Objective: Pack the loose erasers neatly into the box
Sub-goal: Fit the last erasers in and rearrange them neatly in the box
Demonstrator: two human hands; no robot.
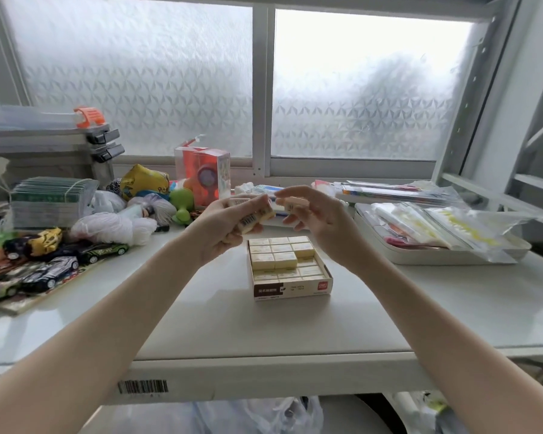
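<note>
An open cardboard box (pixel 290 289) stands on the white table, holding several cream wrapped erasers (pixel 275 260) in rows, with the far rows stacked higher. Both hands are raised above and behind the box. My left hand (pixel 224 228) grips a few wrapped erasers (pixel 253 219), one showing a barcode. My right hand (pixel 317 214) pinches a single eraser (pixel 290 204) between thumb and fingers, close to the left hand's erasers.
Toy cars (pixel 44 264) on a board, balls of yarn (pixel 113 228) and a clear toy package (pixel 203 172) crowd the table's left and back. A white tray (pixel 436 260) of plastic bags sits at the right. A frosted window is behind.
</note>
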